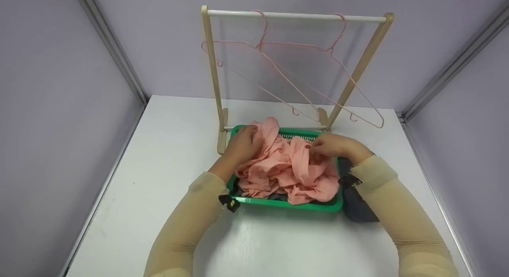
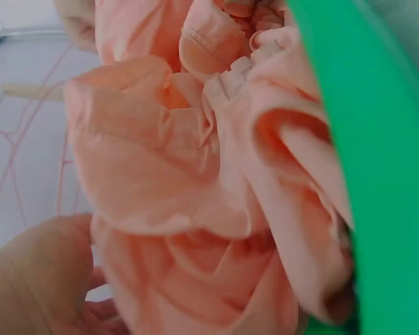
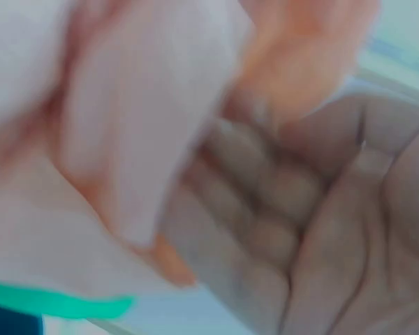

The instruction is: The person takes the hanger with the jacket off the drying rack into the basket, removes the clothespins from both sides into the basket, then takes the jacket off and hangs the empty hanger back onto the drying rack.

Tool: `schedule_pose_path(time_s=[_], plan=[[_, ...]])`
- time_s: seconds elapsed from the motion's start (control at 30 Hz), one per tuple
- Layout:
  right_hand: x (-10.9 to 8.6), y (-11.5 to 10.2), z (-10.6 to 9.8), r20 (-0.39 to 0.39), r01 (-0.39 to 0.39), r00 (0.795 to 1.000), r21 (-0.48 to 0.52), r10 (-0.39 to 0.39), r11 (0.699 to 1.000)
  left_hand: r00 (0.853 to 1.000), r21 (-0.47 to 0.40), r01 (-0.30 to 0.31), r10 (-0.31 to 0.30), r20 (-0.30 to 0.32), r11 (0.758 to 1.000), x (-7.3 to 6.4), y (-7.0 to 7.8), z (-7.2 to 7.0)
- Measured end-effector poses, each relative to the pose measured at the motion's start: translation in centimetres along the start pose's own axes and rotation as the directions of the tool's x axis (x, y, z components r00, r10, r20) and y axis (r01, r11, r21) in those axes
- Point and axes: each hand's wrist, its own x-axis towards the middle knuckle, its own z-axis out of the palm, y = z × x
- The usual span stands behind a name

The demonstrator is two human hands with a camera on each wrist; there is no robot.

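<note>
A crumpled pink garment point(image 1: 274, 165) lies heaped in a green plastic basket point(image 1: 278, 204). Stitched seams and a gathered edge show on the garment point(image 2: 167, 153) in the left wrist view. My left hand point(image 1: 242, 143) holds the heap's left side, fingers partly hidden behind the cloth. At the right side, my right hand point(image 1: 334, 145) pinches a raised fold with curled fingers. The right wrist view is blurred, with the right hand point(image 3: 279, 209) against the cloth. Dark cloth shows in places beneath the pink garment.
Behind the basket stands a wooden rack with a white rail point(image 1: 298, 16). Two pink hangers point(image 1: 292, 80) hang from it. A dark cloth item point(image 1: 356, 201) lies on the white table point(image 1: 171, 149) right of the basket, partly under my right forearm. Pale walls enclose the table.
</note>
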Motion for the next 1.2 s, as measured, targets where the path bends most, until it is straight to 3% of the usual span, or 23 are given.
schedule_pose_path(time_s=[0.07,0.13,0.37,0.53,0.63,0.73,0.87,0.97,1.07,1.2], plan=[[0.0,0.2,-0.3,-0.141,-0.085,0.986,-0.005,0.084,0.996,1.000,-0.047,0.011,-0.010,0.021,0.999,0.7,0.2,0.7],[0.3,0.3,0.0,-0.214,-0.127,0.968,0.028,0.130,0.991,1.000,-0.072,0.004,-0.003,0.023,0.997,1.2,0.4,1.3],[1.5,0.5,2.6,-0.093,-0.086,0.991,0.129,0.098,0.988,1.000,-0.070,0.015,-0.014,0.007,0.997,1.1,0.4,1.9],[1.8,0.4,3.2,-0.181,-0.047,0.982,0.084,0.061,0.995,0.994,-0.076,-0.110,0.110,-0.007,0.991,0.2,-0.2,0.8],[1.7,0.4,2.8,-0.294,-0.003,0.955,0.072,0.024,0.997,0.977,-0.104,-0.214,0.212,-0.032,0.971,-0.6,-0.4,-0.5],[1.3,0.3,2.1,-0.392,0.022,0.920,0.105,0.021,0.994,0.949,-0.142,-0.314,0.312,-0.035,0.939,-1.6,-0.6,-1.9],[0.5,0.1,1.4,-0.453,0.035,0.891,0.128,0.027,0.991,0.937,-0.171,-0.342,0.348,0.003,0.924,-3.0,-0.7,-3.4],[0.1,-0.2,1.7,-0.432,0.045,0.902,0.106,0.005,0.993,0.951,-0.143,-0.297,0.306,0.045,0.944,-4.0,-1.2,-3.8],[-0.2,-0.5,2.6,-0.364,0.060,0.931,0.080,-0.027,0.995,0.962,-0.084,-0.244,0.252,0.104,0.966,-4.7,-2.0,-3.2],[-0.2,-0.5,4.1,-0.275,0.049,0.961,0.088,-0.023,0.995,0.960,-0.004,-0.198,0.195,0.203,0.980,-5.4,-2.7,-1.7]])
